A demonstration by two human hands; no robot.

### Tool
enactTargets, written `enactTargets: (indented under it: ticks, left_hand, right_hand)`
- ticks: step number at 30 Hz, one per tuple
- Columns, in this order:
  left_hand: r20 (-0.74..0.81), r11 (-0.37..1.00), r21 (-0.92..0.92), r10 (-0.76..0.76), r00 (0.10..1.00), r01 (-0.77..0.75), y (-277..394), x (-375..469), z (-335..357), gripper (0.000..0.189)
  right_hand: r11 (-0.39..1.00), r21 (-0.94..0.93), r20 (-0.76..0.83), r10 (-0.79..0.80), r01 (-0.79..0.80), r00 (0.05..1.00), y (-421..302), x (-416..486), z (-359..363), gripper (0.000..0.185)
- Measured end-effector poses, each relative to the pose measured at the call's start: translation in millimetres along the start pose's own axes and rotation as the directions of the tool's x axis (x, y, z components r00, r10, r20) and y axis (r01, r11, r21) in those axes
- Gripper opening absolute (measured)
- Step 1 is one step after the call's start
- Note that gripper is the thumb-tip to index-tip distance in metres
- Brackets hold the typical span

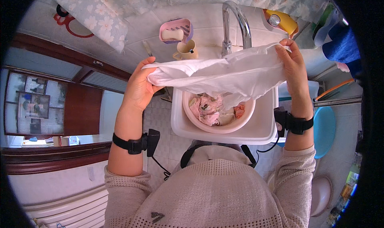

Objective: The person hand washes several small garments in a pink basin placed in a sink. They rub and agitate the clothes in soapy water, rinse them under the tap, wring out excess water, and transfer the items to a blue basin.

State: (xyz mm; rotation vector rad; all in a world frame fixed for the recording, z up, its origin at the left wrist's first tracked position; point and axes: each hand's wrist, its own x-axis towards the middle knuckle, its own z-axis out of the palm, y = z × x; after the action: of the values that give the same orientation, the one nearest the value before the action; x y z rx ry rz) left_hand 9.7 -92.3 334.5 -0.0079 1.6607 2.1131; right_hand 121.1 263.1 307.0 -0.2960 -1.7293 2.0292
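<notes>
A white cloth (222, 70), perhaps a garment, is stretched between my two hands above the sink. My left hand (141, 84) grips its left end, thumb and fingers around a bunched part. At the upper right, my right hand (291, 58) pinches the other end between thumb and fingers. Under the cloth, a pale pink basin (220, 129) stands inside the white sink (228, 139). Pink fabric (207, 109) with darker patterned parts lies crumpled in the basin, along with a small coral-coloured piece of cloth (239, 111). The cloth in my hands hides the back of the basin.
A chrome faucet (246, 25) rises behind the cloth. A soap dish (187, 24) with a white soap bar (172, 34) is on the wall above a yellow mug (189, 49). At right are a blue towel (343, 45) and a blue basin (325, 132). A flowered curtain (105, 15) hangs behind.
</notes>
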Motion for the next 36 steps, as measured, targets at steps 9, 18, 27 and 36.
enactTargets:
  ticks: [9, 18, 27, 36]
  left_hand:
    - [0.039, 0.952, -0.156, -0.259, 0.965, 0.262, -32, 14, 29, 0.028]
    - [0.127, 0.997, 0.019, -0.071, 0.989, 0.069, -10, -11, 45, 0.033]
    - [-0.117, 0.784, 0.598, -0.117, 0.986, 0.165, -3, 13, 7, 0.034]
    - [0.159, 0.981, 0.125, 0.129, 0.979, -0.149, 16, 7, 49, 0.031]
  right_hand:
    - [0.771, -0.634, 0.324, 0.186, 0.067, 0.928, 93, -28, 30, 0.030]
    - [0.318, -0.868, 0.496, 0.554, 0.381, 0.668, 158, -85, 66, 0.045]
    - [0.778, -0.522, 0.313, -0.207, 0.350, 0.927, 49, -36, 18, 0.018]
    - [0.983, -0.047, 0.276, -0.157, 0.176, 0.948, -25, -22, 52, 0.025]
